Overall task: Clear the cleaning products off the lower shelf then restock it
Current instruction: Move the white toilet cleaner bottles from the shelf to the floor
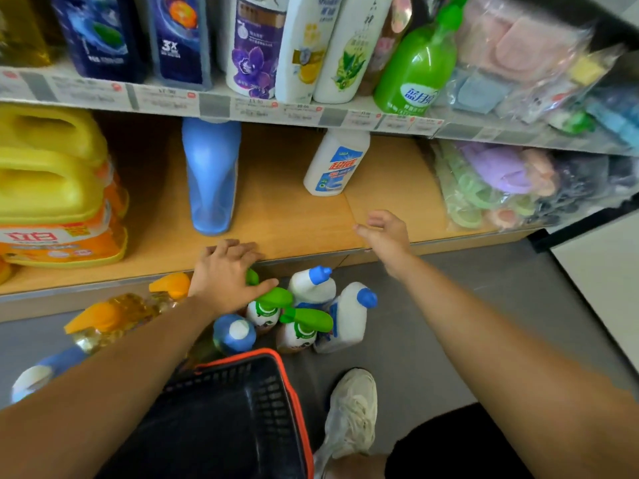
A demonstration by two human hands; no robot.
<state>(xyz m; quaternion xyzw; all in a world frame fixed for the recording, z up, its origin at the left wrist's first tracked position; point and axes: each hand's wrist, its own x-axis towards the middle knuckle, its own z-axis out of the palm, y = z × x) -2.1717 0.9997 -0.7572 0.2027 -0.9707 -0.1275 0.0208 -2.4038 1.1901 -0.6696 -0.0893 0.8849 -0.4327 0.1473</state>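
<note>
On the lower shelf, beyond and slightly left of the right hand with its spread, empty fingers, the white bottle stands, well right of the left hand, which lies loose-fingered over the green-capped bottles.

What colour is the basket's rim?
Orange-red; the basket rim shows best in the head view.

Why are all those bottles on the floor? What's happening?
A person seems to be clearing the lower shelf. Cleaning bottles stand on the floor below it. The left hand reaches over a green-capped bottle there; the right hand hovers open by the shelf edge, holding nothing. A blue bottle and a white bottle still stand on the shelf.
</note>
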